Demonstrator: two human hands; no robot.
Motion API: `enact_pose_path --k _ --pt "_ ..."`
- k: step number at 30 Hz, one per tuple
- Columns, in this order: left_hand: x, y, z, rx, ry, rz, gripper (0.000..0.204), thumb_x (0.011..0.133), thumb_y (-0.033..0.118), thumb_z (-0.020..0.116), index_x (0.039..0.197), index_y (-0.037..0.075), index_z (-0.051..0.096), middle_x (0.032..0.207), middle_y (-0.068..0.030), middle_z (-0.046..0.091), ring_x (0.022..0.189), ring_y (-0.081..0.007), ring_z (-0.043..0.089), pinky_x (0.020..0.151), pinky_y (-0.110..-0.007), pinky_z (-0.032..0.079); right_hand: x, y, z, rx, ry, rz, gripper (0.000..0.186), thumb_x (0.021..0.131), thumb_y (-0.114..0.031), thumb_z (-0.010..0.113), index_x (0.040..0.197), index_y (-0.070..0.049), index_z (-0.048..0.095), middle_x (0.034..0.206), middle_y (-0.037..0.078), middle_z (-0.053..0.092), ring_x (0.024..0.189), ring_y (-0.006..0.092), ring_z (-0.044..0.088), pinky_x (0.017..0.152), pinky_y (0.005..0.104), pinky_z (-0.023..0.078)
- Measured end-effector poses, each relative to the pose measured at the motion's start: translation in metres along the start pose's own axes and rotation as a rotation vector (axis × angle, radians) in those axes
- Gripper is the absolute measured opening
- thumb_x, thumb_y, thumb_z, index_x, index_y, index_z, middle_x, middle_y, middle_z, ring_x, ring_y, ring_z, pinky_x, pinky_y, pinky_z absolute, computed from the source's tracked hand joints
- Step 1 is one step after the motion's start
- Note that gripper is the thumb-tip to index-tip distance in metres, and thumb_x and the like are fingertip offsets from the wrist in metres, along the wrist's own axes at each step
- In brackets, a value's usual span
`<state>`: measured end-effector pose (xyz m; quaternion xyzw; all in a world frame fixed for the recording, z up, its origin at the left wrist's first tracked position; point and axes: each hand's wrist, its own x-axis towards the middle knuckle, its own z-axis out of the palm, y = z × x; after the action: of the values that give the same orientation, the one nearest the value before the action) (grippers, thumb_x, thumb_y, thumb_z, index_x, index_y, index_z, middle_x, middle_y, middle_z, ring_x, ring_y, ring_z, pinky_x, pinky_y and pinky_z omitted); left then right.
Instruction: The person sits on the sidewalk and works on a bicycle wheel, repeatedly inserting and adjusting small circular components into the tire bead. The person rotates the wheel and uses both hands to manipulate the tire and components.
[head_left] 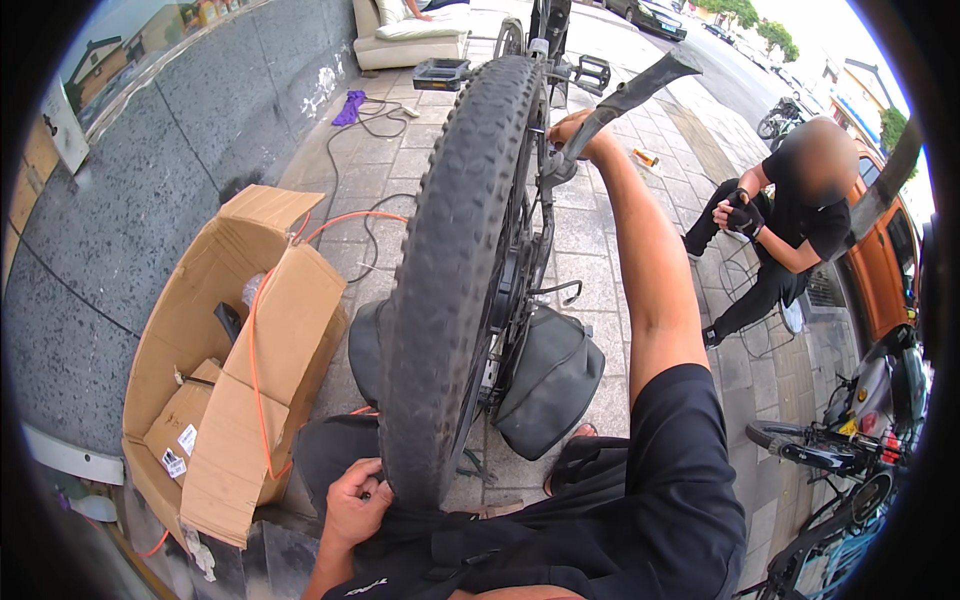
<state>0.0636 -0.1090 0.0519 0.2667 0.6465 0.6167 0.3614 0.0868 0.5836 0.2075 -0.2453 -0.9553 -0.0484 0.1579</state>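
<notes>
In front of me a bicycle's wide knobby tire [450,230] stands upright, running from my lap away toward the pedals. My left hand [357,502] is beside the tire's near end, fingers curled in a pinch; something small and dark shows between them, too little to name. My right arm stretches forward along the wheel's right side. At its end, my right hand [572,135] is at the bike frame near the pedal [592,74], behind a grey bar [635,95]; its fingers are mostly hidden. Dark grey bags [550,380] hang low on both sides of the wheel.
An open cardboard box [265,340] stands at left, an orange hose [254,350] draped over it. Cables and a purple glove [349,108] lie on the paving by the grey wall [180,130]. A seated person [800,215] is at right, near a parked motorcycle [850,425].
</notes>
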Motion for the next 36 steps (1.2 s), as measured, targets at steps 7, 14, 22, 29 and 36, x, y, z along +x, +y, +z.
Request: enact_pose_path --k 7,14,22,29,36 --pt "0.019 0.07 0.006 -0.028 -0.125 0.346 0.062 0.071 0.019 0.095 0.119 -0.006 0.067 0.115 -0.0145 0.066 0.062 -0.0051 0.051 0.057 -0.02 0.04 0.005 -0.008 -0.003 0.124 -0.039 0.183 0.033 0.091 -0.035 0.065 0.097 -0.005 0.078 0.093 0.012 0.076 0.092 0.0263 0.074 0.088 0.0345 0.056" --pt "0.015 0.068 0.014 0.332 -0.133 0.453 0.044 0.072 0.01 0.092 0.109 -0.002 0.073 0.111 -0.0121 0.069 0.057 -0.0031 0.045 0.054 -0.021 0.04 0.011 0.02 0.018 0.081 0.0 0.129 0.028 0.09 -0.029 0.068 0.103 -0.006 0.078 0.099 0.011 0.077 0.091 0.0251 0.074 0.088 0.0336 0.057" --pt "-0.005 0.031 0.016 0.571 -0.097 0.143 0.029 0.082 -0.003 0.071 0.111 0.0 0.071 0.109 -0.0106 0.07 0.063 -0.0082 0.056 0.06 -0.025 0.048 0.008 -0.017 -0.004 0.35 -0.041 0.285 0.028 0.089 -0.026 0.072 0.099 -0.001 0.078 0.092 0.013 0.078 0.08 0.0199 0.074 0.08 0.0328 0.057" --pt "0.025 0.039 0.005 0.297 0.117 0.342 0.028 0.09 0.011 0.078 0.111 -0.006 0.07 0.108 -0.0127 0.071 0.063 -0.0072 0.054 0.062 -0.023 0.046 0.009 -0.006 -0.002 0.28 -0.034 0.212 0.03 0.089 -0.026 0.072 0.102 -0.001 0.078 0.093 0.013 0.078 0.081 0.0194 0.075 0.082 0.0328 0.058" --pt "0.024 0.07 -0.002 0.054 -0.039 0.394 0.047 0.078 0.024 0.091 0.11 -0.005 0.072 0.111 -0.0146 0.07 0.069 -0.0071 0.054 0.063 -0.022 0.044 0.015 0.0 0.004 0.172 -0.083 0.207 0.03 0.09 -0.028 0.07 0.106 -0.004 0.078 0.103 0.013 0.077 0.093 0.0223 0.075 0.09 0.032 0.057"
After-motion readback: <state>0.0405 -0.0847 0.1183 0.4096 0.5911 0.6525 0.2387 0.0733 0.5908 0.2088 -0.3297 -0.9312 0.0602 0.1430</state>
